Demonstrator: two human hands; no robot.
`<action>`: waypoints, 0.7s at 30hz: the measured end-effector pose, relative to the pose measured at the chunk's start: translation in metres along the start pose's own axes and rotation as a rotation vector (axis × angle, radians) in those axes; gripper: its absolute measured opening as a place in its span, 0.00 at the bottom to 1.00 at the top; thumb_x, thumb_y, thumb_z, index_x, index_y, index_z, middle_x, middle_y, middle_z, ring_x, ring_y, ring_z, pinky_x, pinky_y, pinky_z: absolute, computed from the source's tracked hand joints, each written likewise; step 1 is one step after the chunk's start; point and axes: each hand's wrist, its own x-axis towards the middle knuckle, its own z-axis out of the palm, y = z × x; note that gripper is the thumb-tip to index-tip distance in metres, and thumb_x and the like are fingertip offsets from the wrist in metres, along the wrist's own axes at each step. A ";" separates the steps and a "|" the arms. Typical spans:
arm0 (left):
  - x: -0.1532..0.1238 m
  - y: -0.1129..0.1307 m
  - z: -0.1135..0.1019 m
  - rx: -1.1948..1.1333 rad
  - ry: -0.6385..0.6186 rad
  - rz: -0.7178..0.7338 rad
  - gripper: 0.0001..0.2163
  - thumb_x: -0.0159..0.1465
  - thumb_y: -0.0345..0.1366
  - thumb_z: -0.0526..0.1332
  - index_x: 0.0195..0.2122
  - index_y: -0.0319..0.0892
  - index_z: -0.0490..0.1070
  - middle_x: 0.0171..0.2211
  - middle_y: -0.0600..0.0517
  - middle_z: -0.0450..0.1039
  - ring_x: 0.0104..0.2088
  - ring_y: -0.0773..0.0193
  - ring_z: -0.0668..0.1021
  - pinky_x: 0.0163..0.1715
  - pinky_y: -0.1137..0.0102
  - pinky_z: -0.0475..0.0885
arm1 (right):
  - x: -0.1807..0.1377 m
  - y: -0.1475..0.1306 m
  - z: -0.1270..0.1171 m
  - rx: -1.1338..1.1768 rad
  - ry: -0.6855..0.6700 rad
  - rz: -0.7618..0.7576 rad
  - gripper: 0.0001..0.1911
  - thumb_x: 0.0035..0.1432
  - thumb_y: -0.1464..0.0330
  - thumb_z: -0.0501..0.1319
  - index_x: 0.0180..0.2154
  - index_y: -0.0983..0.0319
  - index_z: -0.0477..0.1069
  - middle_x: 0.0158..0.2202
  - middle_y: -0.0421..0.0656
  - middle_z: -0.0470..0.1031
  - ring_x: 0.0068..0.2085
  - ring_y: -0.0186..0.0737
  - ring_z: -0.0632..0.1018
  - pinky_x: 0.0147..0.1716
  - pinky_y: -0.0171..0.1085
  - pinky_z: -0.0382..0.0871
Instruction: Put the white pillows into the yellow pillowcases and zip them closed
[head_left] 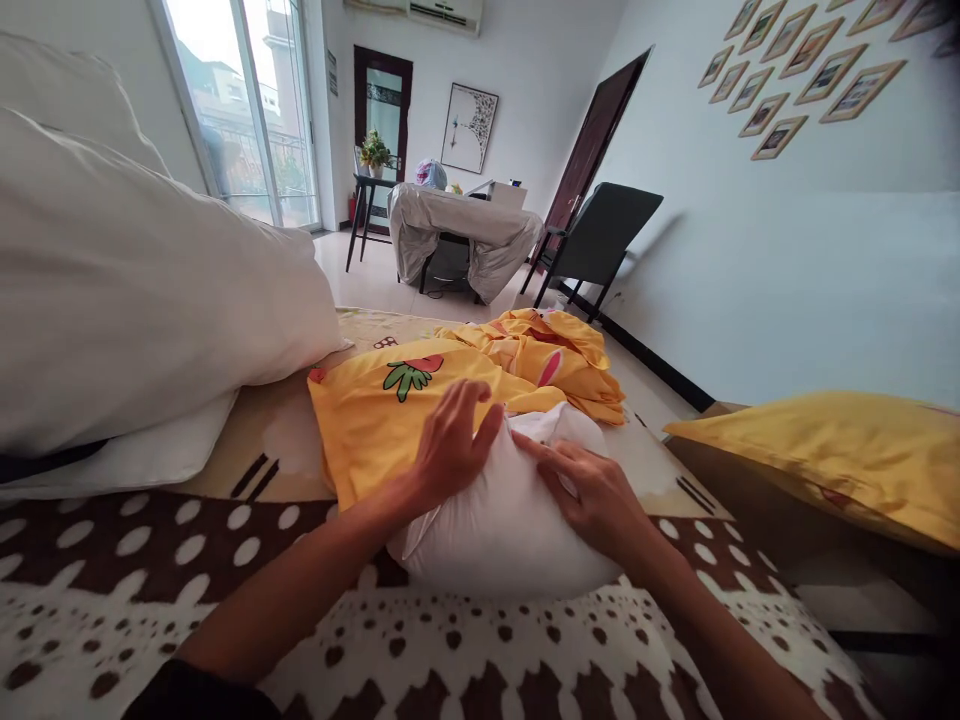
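Observation:
A plump white pillow (pixel 510 540) lies in front of me on the patterned blanket, its far edge bunched up between my hands. My left hand (pixel 456 440) is at the pillow's upper left, with its fingers bent and its thumb apart from them near the bunched edge. On the right side, my right hand (pixel 589 490) grips the pillow's white fabric, the index finger stretched toward the raised corner. Just beyond and partly under the left hand spreads a yellow pillowcase (pixel 360 420) printed with a radish-like figure. Part of it is hidden by the hand and pillow.
Crumpled yellow fabric (pixel 570 350) lies at the bed's far end. White bedding (pixel 150 290) is piled at the left. A yellow pillow (pixel 840 460) rests at the right, beside the bed. Farther off stand a covered table (pixel 465 215) and a dark chair (pixel 607 235).

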 end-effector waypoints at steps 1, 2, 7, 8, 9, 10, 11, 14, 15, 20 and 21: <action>-0.008 -0.003 -0.010 0.071 0.034 0.083 0.07 0.67 0.36 0.50 0.38 0.41 0.63 0.35 0.50 0.69 0.35 0.65 0.69 0.38 0.70 0.63 | -0.002 0.001 0.000 -0.024 -0.006 -0.002 0.22 0.65 0.69 0.49 0.59 0.55 0.65 0.28 0.40 0.71 0.29 0.35 0.73 0.30 0.32 0.67; -0.017 -0.008 -0.020 0.134 0.021 0.130 0.07 0.67 0.35 0.49 0.39 0.40 0.63 0.35 0.49 0.69 0.35 0.64 0.69 0.38 0.69 0.64 | -0.003 0.001 0.001 -0.043 -0.009 -0.005 0.22 0.65 0.69 0.49 0.59 0.55 0.65 0.27 0.40 0.70 0.29 0.35 0.72 0.29 0.32 0.66; -0.038 -0.032 -0.041 0.499 -0.507 0.161 0.09 0.68 0.33 0.48 0.36 0.41 0.66 0.34 0.49 0.69 0.36 0.61 0.71 0.33 0.68 0.66 | -0.001 -0.002 0.001 -0.088 -0.017 -0.042 0.23 0.65 0.70 0.49 0.60 0.53 0.63 0.27 0.39 0.68 0.27 0.33 0.71 0.28 0.31 0.65; -0.037 -0.034 -0.041 0.556 -0.560 0.158 0.09 0.68 0.35 0.49 0.37 0.41 0.67 0.36 0.48 0.69 0.38 0.60 0.71 0.35 0.68 0.66 | -0.001 -0.003 0.002 -0.102 0.002 -0.052 0.24 0.65 0.69 0.49 0.61 0.54 0.62 0.27 0.39 0.68 0.27 0.34 0.71 0.27 0.32 0.65; -0.035 -0.036 -0.039 0.599 -0.582 0.146 0.09 0.68 0.36 0.50 0.38 0.41 0.67 0.38 0.47 0.69 0.39 0.59 0.71 0.36 0.67 0.67 | -0.001 -0.003 0.002 -0.123 0.034 -0.065 0.24 0.65 0.69 0.49 0.62 0.54 0.61 0.26 0.39 0.67 0.27 0.34 0.70 0.27 0.32 0.64; -0.033 -0.037 -0.037 0.629 -0.590 0.131 0.09 0.68 0.37 0.50 0.38 0.40 0.68 0.39 0.46 0.69 0.40 0.58 0.71 0.37 0.66 0.67 | -0.002 -0.003 0.003 -0.150 0.071 -0.080 0.24 0.65 0.70 0.49 0.62 0.55 0.60 0.26 0.39 0.67 0.27 0.34 0.70 0.27 0.32 0.64; -0.030 -0.038 -0.035 0.656 -0.596 0.112 0.10 0.68 0.37 0.50 0.39 0.40 0.68 0.40 0.46 0.69 0.41 0.57 0.71 0.38 0.65 0.67 | -0.004 -0.002 0.004 -0.181 0.106 -0.098 0.25 0.65 0.70 0.48 0.62 0.56 0.60 0.26 0.40 0.66 0.27 0.34 0.69 0.27 0.32 0.64; -0.026 -0.042 -0.028 0.723 -0.608 0.076 0.11 0.69 0.38 0.49 0.40 0.41 0.68 0.40 0.46 0.69 0.40 0.56 0.72 0.36 0.64 0.68 | -0.011 0.002 0.007 -0.272 0.129 -0.153 0.26 0.63 0.74 0.48 0.61 0.54 0.61 0.26 0.40 0.65 0.27 0.34 0.69 0.27 0.32 0.63; -0.026 -0.044 -0.027 0.737 -0.607 0.078 0.11 0.69 0.37 0.48 0.40 0.41 0.68 0.39 0.46 0.69 0.40 0.56 0.72 0.35 0.65 0.68 | -0.013 0.004 0.007 -0.291 0.107 -0.167 0.27 0.62 0.75 0.48 0.62 0.53 0.61 0.27 0.40 0.66 0.27 0.34 0.69 0.27 0.32 0.63; -0.033 -0.047 -0.031 0.750 -0.593 0.110 0.07 0.67 0.36 0.52 0.41 0.42 0.66 0.41 0.47 0.68 0.41 0.55 0.71 0.37 0.63 0.68 | -0.007 0.009 0.003 -0.272 -0.102 -0.169 0.33 0.60 0.77 0.48 0.64 0.48 0.55 0.31 0.40 0.70 0.26 0.33 0.70 0.25 0.31 0.61; -0.034 -0.046 -0.033 0.756 -0.595 0.125 0.06 0.67 0.37 0.53 0.41 0.42 0.66 0.41 0.47 0.68 0.41 0.55 0.71 0.38 0.62 0.68 | -0.004 0.009 0.001 -0.250 -0.153 -0.154 0.33 0.60 0.77 0.48 0.64 0.47 0.53 0.32 0.40 0.71 0.26 0.33 0.70 0.26 0.31 0.61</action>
